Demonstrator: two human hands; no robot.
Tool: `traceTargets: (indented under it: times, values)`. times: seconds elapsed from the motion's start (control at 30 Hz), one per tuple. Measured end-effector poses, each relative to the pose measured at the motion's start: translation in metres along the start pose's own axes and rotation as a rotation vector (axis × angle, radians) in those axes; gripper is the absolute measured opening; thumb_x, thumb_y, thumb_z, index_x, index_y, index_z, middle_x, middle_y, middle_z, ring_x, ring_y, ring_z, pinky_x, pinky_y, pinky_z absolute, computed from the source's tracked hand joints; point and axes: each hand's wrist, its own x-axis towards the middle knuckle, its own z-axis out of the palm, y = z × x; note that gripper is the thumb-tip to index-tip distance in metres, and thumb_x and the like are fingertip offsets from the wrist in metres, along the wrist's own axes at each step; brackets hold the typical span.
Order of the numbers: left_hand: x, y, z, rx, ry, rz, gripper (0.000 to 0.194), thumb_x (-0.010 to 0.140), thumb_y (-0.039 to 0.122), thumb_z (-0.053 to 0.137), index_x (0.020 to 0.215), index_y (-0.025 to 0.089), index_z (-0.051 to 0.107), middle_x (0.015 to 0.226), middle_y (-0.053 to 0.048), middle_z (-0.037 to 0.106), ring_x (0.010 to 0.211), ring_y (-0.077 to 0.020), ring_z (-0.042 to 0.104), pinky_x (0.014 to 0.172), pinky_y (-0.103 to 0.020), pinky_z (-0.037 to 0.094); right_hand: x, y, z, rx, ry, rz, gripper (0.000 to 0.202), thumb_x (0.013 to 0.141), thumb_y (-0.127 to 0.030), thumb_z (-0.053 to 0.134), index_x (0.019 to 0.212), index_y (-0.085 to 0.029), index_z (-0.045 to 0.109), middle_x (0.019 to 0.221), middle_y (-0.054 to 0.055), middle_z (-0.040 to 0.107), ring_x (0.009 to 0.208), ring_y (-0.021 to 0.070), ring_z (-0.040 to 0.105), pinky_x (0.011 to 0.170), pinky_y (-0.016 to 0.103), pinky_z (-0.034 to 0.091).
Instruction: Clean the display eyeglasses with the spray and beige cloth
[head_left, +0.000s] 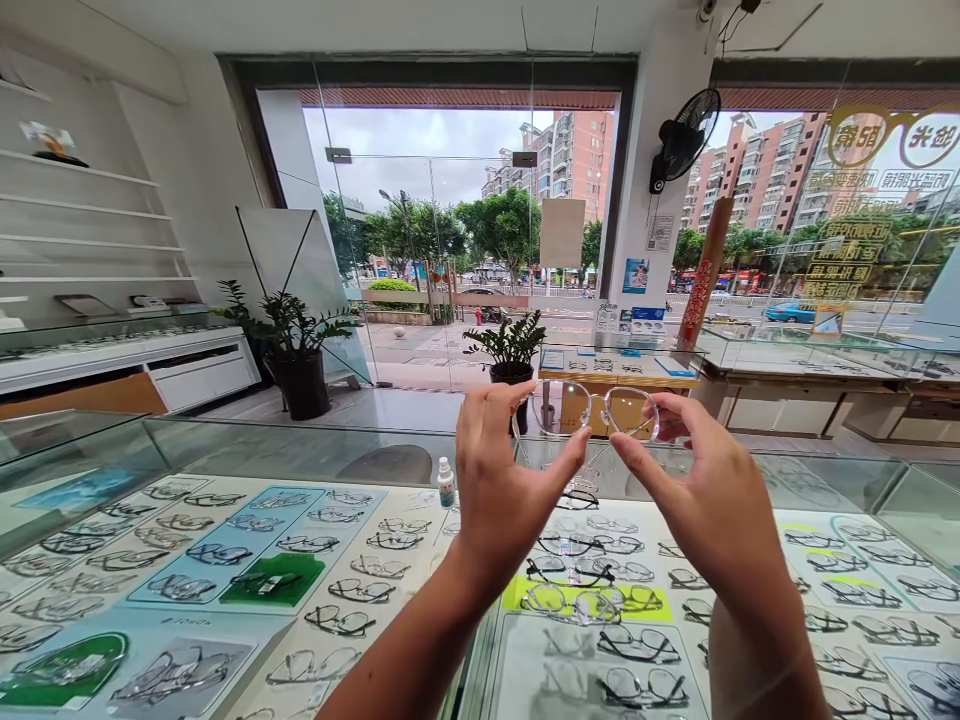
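A pair of thin-rimmed clear eyeglasses (598, 398) is held up above the display counter, with the street window beyond. My left hand (506, 450) grips its left side, the thumb at the lower edge of that lens and the fingers bent around the outer end. At the opposite side my right hand (697, 470) pinches the frame between thumb and fingers. Below both hands, rows of eyeglasses (640, 645) lie in the glass-topped counter (491, 640).
A small white bottle (446, 482) stands left of my left hand. Potted plants (300, 345) and a second display case (619, 368) are farther back. A wall fan (686, 138) hangs at the upper right. Shelves (90, 202) line the left wall.
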Motion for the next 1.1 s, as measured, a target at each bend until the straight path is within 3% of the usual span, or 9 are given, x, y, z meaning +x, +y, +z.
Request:
traceTargets:
  times: [0.37,0.87,1.1]
  values:
    - [0.014,-0.013,-0.013,0.002,-0.209,-0.168,0.044,0.086,0.041,0.082,0.122,0.025,0.065,0.112,-0.006,0.072,0.103,-0.0262,0.07,0.088,-0.043,0.055,-0.002,-0.008,0.001,0.03,0.063,-0.11,0.048,0.096,-0.056,0.071,0.129,-0.02,0.068,0.116,0.012,0.077,0.103,0.0311,0.07,0.09,0.047,0.054]
    - [0.014,-0.019,-0.01,-0.012,-0.245,-0.197,0.05,0.088,0.054,0.08,0.126,0.025,0.065,0.116,-0.009,0.073,0.107,-0.0296,0.071,0.091,-0.047,0.057,0.004,-0.01,0.003,0.062,0.105,-0.159,0.042,0.098,-0.048,0.071,0.132,-0.023,0.067,0.116,0.011,0.076,0.105,0.0289,0.069,0.092,0.046,0.053]
    - [0.019,-0.025,-0.013,-0.002,-0.21,-0.19,0.05,0.089,0.057,0.081,0.125,0.026,0.066,0.113,-0.008,0.073,0.104,-0.0289,0.071,0.089,-0.047,0.057,0.007,-0.012,0.012,0.076,0.097,-0.151,0.042,0.099,-0.048,0.07,0.132,-0.023,0.067,0.116,0.011,0.076,0.105,0.0289,0.07,0.095,0.046,0.053]
